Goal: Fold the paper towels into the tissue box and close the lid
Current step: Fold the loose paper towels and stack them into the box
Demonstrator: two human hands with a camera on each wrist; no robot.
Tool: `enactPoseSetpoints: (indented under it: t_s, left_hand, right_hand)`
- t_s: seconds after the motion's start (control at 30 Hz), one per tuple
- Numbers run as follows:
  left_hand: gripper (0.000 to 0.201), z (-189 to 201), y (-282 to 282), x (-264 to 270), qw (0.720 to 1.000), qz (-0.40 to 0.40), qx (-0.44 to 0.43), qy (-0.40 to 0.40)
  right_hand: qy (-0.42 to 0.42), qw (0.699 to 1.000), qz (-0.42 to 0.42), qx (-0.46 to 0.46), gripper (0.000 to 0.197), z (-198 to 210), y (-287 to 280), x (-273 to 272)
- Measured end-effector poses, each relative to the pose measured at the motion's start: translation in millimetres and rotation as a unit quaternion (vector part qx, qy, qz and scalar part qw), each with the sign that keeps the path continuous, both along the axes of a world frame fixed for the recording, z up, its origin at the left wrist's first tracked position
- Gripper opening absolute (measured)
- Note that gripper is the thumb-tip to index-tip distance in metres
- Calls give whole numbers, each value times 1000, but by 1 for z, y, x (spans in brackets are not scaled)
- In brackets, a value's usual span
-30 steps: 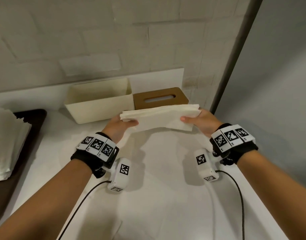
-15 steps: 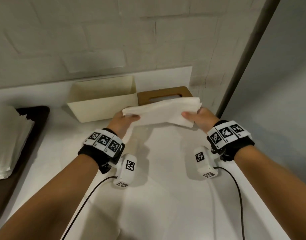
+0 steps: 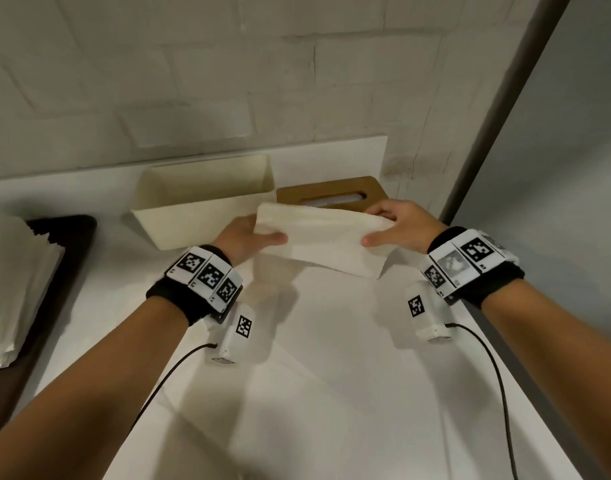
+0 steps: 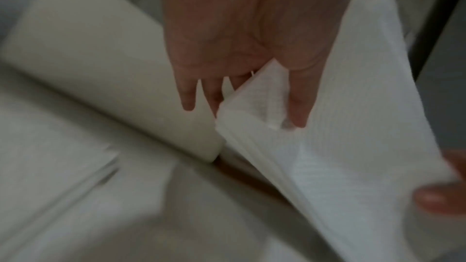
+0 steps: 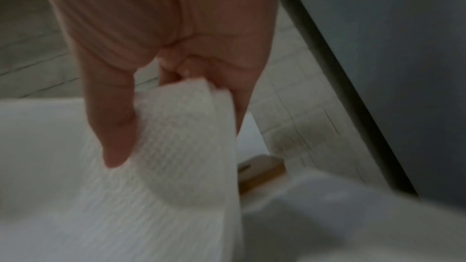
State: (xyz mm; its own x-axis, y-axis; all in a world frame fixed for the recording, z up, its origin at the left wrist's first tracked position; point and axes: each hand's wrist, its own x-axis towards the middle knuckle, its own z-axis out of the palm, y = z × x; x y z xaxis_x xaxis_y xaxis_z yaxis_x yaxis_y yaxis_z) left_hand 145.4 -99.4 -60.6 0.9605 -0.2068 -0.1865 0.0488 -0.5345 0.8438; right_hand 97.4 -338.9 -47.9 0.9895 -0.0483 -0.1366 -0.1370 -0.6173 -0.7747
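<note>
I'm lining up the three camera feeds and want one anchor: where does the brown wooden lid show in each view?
Head: the brown wooden lid lies flat at centre, right of the cream tissue box, partly hidden by the paper towels.
Left wrist: only a blurred brown sliver by the towels' edge; too unclear to say.
Right wrist: lower right of centre, beside the towels.
Shared landmark: the towels, held by the left hand and right hand.

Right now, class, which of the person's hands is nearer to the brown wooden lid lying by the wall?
The right hand. It holds the paper towels at the lid's front edge, overlapping it in the head view. The left hand is in front of the open cream box.
</note>
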Motion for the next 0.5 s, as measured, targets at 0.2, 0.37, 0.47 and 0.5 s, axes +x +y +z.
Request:
enactPoseSetpoints:
  t_s: [0.2,0.37,0.47,0.5]
  left_hand:
    - [18,59,-11,-14,987,-90,-39,-126]
    - [29,78,-10,-26,974,-52,-170,-144]
    - [35,71,-7,-32,960,-18,-270,-78]
    - [32,63,-7,-33,954,-4,-294,-51]
  right_hand:
    - [17,999,30,1,65,18,30,-1]
    - [-9,998,-19,55,104,13,47,2]
    - [6,990,-33,134,65,13,58,-8]
    - [19,989,-30,144,60,9,60,-10]
